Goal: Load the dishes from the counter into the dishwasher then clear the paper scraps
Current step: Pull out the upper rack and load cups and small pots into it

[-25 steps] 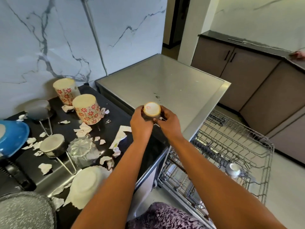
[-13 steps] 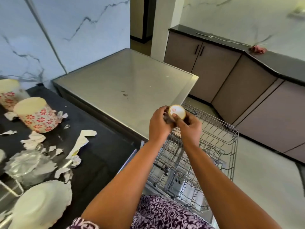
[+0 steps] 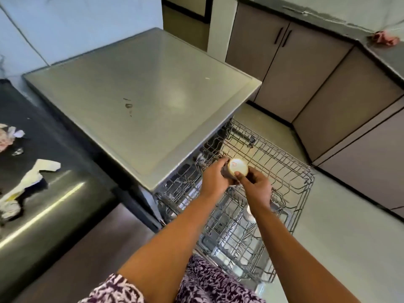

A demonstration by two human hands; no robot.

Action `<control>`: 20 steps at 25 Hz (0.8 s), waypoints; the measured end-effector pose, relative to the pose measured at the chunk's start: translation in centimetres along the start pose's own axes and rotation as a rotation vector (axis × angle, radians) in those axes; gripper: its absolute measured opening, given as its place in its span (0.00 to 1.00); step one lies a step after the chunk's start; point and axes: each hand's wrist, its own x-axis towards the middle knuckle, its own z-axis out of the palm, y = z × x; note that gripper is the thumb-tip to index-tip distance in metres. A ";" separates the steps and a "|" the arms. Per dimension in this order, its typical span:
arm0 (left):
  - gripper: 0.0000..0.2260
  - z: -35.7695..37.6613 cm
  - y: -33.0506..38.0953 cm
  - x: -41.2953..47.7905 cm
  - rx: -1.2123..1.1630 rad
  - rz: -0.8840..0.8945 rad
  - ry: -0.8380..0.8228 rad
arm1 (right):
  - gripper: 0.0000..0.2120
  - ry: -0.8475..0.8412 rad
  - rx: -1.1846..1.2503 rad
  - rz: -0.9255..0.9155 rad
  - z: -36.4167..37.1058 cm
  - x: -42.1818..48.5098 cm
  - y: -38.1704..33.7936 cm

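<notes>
Home kitchen: dishwasher (image 3: 142,101) with pulled-out wire rack (image 3: 284,171), base cabinets (image 3: 306,68), dark counter (image 3: 43,149).

A person's left hand (image 3: 215,178) and right hand (image 3: 255,186) grip a small dark cup with a pale round base (image 3: 237,169), held upside down above the pulled-out grey wire dishwasher rack (image 3: 290,171); torn white paper scraps (image 3: 41,171) litter the black counter (image 3: 54,138).

My dishwasher rack (image 3: 282,171) at lower right is thin grey metal wire. The dishwasher top (image 3: 140,92) is brushed, dully shining steel. At left, torn paper scraps (image 3: 32,180) lie on my glossy dark table (image 3: 54,206).
</notes>
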 end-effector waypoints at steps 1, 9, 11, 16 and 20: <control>0.27 1.4 -0.5 0.5 -0.036 -0.056 -0.011 | 0.20 -0.020 -0.024 0.018 -0.3 1.1 1.3; 0.20 11.1 -6.7 3.7 -0.068 -0.339 -0.060 | 0.18 -0.201 -0.286 0.182 -0.3 7.5 9.0; 0.20 12.6 -8.4 4.6 -0.084 -0.386 -0.092 | 0.18 -0.216 -0.333 0.203 0.6 8.7 10.6; 0.24 14.9 -12.1 5.9 -0.079 -0.468 -0.138 | 0.17 -0.289 -0.425 0.231 2.4 10.0 12.9; 0.21 15.9 -13.4 6.5 -0.075 -0.541 -0.154 | 0.19 -0.322 -0.502 0.230 3.6 11.3 13.1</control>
